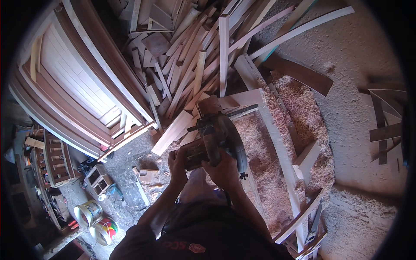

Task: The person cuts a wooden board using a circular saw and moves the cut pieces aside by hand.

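Observation:
Both my hands are on a dusty, dark circular saw (pixel 232 138) in front of my body. My right hand (pixel 222 169) wraps round its rear handle, just left of the rounded blade guard. My left hand (pixel 177 167) is closed on the brown, block-like body at the saw's left side. A thin dark metal bar (pixel 242 111) sticks out to the right from the saw's front. Ahead of it lies a brown wood piece (pixel 209 105). The saw's blade and underside are hidden from above.
A big heap of wood offcuts (pixel 186 65) lies ahead. Framed wooden panels (pixel 82 82) lean at the left. Right of me, a long pale board (pixel 281 151) runs through wood shavings (pixel 303 112). Buckets (pixel 88 213) and a cord are on the floor at lower left; a handsaw (pixel 313 229) rests at lower right.

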Available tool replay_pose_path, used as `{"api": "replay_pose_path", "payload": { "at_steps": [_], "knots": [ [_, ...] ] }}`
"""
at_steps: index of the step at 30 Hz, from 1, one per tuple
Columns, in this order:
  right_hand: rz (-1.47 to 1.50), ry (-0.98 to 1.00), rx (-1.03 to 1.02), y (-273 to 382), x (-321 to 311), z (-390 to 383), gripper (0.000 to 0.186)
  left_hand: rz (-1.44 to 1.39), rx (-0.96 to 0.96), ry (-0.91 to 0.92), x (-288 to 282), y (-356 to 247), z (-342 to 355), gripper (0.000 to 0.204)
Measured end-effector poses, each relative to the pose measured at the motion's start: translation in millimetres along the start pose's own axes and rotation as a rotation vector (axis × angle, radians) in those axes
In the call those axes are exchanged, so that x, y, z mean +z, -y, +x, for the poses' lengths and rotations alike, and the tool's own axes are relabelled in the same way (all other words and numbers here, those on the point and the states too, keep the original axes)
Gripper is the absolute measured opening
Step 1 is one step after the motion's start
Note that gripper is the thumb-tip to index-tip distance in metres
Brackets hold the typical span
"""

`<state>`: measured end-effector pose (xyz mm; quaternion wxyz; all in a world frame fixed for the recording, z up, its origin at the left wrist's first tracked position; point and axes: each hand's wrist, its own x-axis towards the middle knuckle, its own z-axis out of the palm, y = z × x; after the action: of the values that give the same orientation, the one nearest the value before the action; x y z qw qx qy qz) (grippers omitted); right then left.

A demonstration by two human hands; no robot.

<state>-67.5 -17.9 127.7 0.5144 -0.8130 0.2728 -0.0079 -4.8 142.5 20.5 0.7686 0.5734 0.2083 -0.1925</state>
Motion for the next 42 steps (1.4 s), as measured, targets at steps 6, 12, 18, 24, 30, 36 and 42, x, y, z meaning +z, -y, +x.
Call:
{"api": "replay_pose_path", "payload": {
  "at_steps": [6,12,18,24,30,36,42],
  "knots": [
    [-0.020,0.001,0.000,1.5,1.2,-1.2,0.051,0.028,0.012,0.026,-9.9,7.7,4.2,0.035],
    [-0.024,-0.011,-0.017,-3.6,5.8,-0.7,0.056,0.030,0.013,0.058,-13.9,8.2,7.5,0.034],
    [-0.078,-0.044,-0.076,-6.0,7.9,-0.3,0.061,0.005,0.022,0.046,-11.8,9.1,9.4,0.030],
    [0.002,-0.034,-0.057,-4.4,4.6,-0.1,0.056,0.136,0.090,0.058,-10.3,10.2,10.1,0.036],
    [0.030,-0.059,-0.091,-13.2,8.3,-2.4,0.052,0.153,0.011,0.169,-26.1,15.6,19.0,0.042],
    [0.086,-0.087,-0.145,-6.5,-0.2,-18.6,0.050,0.455,0.195,0.194,-33.9,9.9,4.5,0.025],
    [0.153,-0.142,-0.261,-23.6,-4.9,-52.2,0.050,0.205,0.297,0.189,-33.8,15.8,-19.3,0.022]
  ]
}}
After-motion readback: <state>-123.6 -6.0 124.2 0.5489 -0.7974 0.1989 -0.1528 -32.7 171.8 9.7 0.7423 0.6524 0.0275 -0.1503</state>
